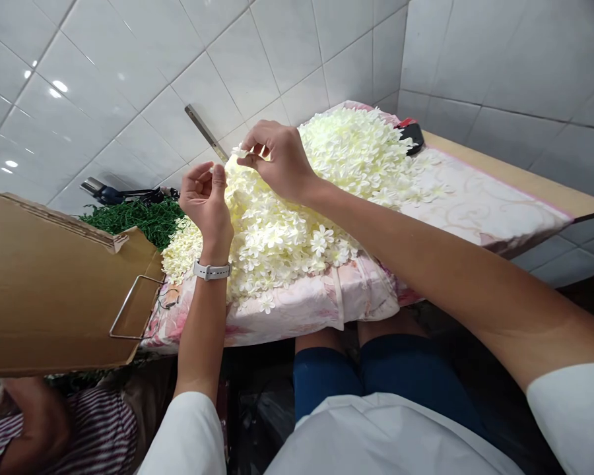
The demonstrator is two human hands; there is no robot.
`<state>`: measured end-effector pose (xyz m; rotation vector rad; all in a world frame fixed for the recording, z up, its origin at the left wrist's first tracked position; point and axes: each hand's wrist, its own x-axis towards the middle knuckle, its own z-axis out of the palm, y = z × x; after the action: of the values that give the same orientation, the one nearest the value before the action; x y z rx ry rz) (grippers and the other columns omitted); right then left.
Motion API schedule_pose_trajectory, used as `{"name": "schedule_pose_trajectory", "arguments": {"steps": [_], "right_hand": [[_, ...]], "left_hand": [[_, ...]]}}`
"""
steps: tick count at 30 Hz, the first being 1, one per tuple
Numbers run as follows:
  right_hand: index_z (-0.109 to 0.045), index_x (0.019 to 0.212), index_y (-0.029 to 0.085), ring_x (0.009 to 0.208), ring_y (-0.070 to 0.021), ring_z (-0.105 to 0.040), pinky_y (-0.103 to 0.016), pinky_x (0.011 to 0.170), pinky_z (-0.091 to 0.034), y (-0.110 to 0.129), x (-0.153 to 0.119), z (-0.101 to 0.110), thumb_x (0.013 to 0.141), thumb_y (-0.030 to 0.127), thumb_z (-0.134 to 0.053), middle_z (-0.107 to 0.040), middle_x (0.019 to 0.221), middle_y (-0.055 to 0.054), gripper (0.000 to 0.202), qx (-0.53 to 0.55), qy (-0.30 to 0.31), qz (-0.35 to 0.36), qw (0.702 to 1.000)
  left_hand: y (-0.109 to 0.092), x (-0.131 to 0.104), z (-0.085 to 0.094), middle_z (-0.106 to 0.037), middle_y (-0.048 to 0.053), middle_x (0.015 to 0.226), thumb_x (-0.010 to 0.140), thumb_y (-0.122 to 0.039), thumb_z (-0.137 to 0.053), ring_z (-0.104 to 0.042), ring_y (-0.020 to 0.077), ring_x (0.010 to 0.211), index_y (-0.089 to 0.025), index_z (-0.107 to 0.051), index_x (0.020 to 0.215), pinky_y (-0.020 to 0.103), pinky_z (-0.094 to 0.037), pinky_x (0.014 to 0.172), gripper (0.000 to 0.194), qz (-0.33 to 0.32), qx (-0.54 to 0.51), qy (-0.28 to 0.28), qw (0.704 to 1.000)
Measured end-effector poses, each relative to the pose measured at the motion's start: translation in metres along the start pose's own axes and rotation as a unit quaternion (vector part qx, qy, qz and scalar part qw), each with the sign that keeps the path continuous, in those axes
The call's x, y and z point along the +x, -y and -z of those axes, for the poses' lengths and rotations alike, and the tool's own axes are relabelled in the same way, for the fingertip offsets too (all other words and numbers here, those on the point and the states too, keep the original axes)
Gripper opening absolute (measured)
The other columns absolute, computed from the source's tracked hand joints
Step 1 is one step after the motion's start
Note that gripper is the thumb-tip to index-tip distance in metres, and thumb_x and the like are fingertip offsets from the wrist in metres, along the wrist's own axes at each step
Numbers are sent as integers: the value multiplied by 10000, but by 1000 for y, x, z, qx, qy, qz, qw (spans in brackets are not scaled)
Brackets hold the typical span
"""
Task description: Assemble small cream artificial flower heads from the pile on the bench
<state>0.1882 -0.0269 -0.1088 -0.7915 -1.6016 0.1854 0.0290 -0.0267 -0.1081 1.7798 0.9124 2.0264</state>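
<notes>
Both of my hands are raised over a large heap of white artificial flowers (pixel 272 244) with pale yellow tints. My right hand (pixel 280 155) pinches a white artificial flower (pixel 239 152) between thumb and fingers. Just left of it and slightly lower, my left hand (pixel 205 194) is closed in a pinch, with a tiny pale bit at its fingertips that is too small to name. A small gap separates the two hands. Smaller cream pieces (pixel 182 251) lie in a pile beside my left wrist.
The heap rests on a table with a floral cloth (pixel 297 313). At left stand a cardboard box (pixel 64 284) and green artificial foliage (pixel 133 221). A black object (pixel 412 136) lies at the back right. Tiled walls rise behind. Another person's arm (pixel 42 422) shows at lower left.
</notes>
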Motion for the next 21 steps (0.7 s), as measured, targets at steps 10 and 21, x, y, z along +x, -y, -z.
{"name": "schedule_pose_trajectory", "arguments": {"steps": [10, 21], "right_hand": [[-699, 1000, 173, 1071, -250, -560, -470, 956, -523, -24, -1, -12, 981, 137, -527, -580, 1006, -59, 177, -52, 8, 53, 997], [-655, 1150, 204, 1116, -248, -561, -508, 1033, -476, 6, -5, 1, 1008, 356, -595, -646, 1053, -49, 217, -35, 96, 127, 987]], "left_hand": [[11, 0, 1, -690, -23, 865, 770, -551, -832, -674, 113, 850, -226, -699, 1000, 323, -540, 770, 419, -68, -1, 40, 997], [0, -5, -3, -739, -15, 866, 679, -616, -865, -726, 124, 813, -237, -684, 900, 286, -609, 787, 474, -25, -43, 25, 998]]}}
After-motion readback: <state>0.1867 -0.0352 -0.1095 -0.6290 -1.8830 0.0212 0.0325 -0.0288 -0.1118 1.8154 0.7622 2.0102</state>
